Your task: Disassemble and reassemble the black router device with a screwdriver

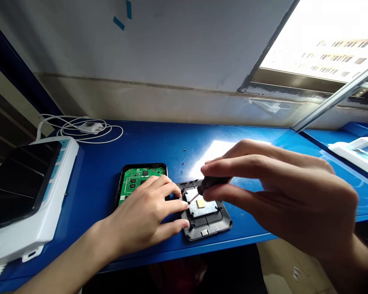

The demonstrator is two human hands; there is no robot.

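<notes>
My right hand [282,192] pinches the dark handle of a screwdriver [216,182] between thumb and fingers. Its thin shaft slants down left to a corner of the silver metal plate [199,211], which bears a small tan square pad [200,203]. That plate sits inside a black plastic cover [208,232], lying open side up near the table's front edge. With fingers spread, my left hand [153,208] touches the cover's left side, fingertips close to the screwdriver tip. Partly under this hand lies a black housing with a green circuit board [133,181].
At the left, a white power strip [63,171] carries a dark glossy device [21,179]. Behind it lie a coiled white cable [113,136] and a charger [91,127]. Tiny dark bits, likely screws [184,163], lie on the blue table [153,143]. Another white strip [355,157] shows at right.
</notes>
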